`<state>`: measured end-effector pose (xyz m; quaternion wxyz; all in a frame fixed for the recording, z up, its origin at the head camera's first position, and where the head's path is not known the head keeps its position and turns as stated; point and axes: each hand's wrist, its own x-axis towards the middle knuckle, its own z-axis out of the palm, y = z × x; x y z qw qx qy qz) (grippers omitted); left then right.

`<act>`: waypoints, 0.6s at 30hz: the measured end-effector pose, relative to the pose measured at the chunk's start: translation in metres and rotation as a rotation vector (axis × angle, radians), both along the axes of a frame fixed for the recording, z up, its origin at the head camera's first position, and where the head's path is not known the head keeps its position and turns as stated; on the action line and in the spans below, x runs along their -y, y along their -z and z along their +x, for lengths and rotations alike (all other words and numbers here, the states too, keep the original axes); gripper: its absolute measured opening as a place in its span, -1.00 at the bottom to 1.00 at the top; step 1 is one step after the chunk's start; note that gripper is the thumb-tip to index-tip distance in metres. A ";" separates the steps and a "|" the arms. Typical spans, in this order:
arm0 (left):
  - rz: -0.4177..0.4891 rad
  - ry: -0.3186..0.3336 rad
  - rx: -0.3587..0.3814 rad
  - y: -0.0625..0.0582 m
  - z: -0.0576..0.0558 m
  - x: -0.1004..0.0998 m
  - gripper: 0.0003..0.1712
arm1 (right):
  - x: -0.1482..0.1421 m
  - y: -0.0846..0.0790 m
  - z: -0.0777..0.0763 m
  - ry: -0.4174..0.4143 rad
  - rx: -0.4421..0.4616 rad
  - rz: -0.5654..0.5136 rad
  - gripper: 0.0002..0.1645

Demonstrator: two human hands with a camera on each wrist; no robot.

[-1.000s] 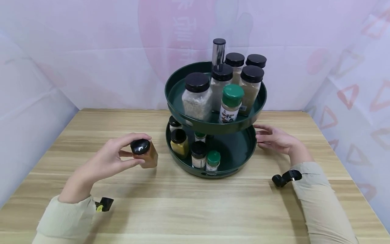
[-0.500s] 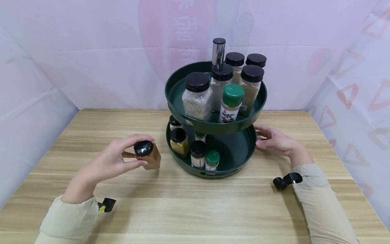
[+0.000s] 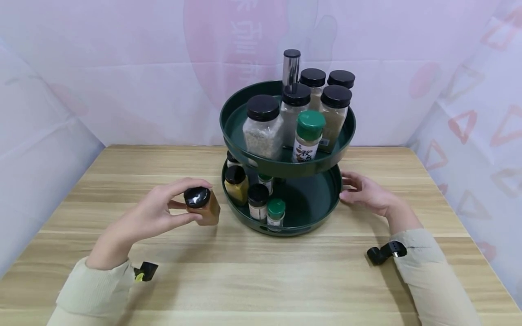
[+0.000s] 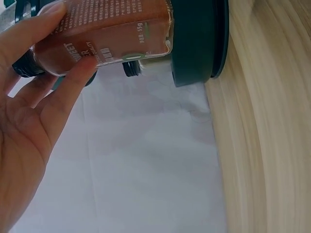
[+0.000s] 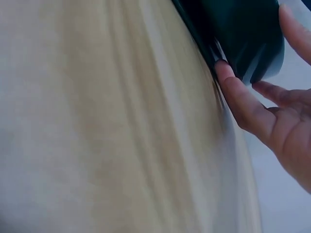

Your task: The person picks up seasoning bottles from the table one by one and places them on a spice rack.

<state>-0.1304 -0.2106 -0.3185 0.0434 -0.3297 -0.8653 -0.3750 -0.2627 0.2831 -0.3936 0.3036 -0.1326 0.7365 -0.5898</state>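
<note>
My left hand (image 3: 157,213) grips a small jar of orange-brown spice (image 3: 202,206) with a black cap, held just above the wooden table (image 3: 261,271), left of a dark green two-tier turntable rack (image 3: 285,170). In the left wrist view the spice jar (image 4: 104,36) lies between thumb and fingers, close to the rack's base (image 4: 199,41). My right hand (image 3: 364,192) has straight fingers touching the lower tier's right rim (image 3: 339,190); the right wrist view shows fingertips (image 5: 228,77) on the green rack rim (image 5: 233,34).
The lower tier holds several small jars (image 3: 257,201) at its front left, its right half bare. The upper tier carries several taller black-capped jars (image 3: 263,127), a green-capped bottle (image 3: 308,136) and a steel shaker (image 3: 291,68). Pale curtains enclose the table.
The lower tier has turned, carrying its small jars leftward. My left hand has brought the spice jar a little rightward, nearer the rack. My right hand stays at the rim.
</note>
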 end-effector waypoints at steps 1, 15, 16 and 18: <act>-0.002 0.002 -0.004 -0.001 0.000 -0.001 -0.25 | 0.000 0.000 0.002 0.004 -0.003 -0.001 0.01; 0.072 0.087 -0.014 -0.009 0.003 -0.015 -0.29 | 0.012 -0.002 0.027 0.091 0.017 -0.043 0.06; 0.082 0.090 -0.019 -0.010 0.003 -0.016 -0.29 | 0.013 -0.003 0.028 0.098 0.020 -0.048 0.06; 0.101 0.099 -0.030 -0.012 0.002 -0.018 -0.27 | 0.017 -0.004 0.031 0.113 0.028 -0.059 0.06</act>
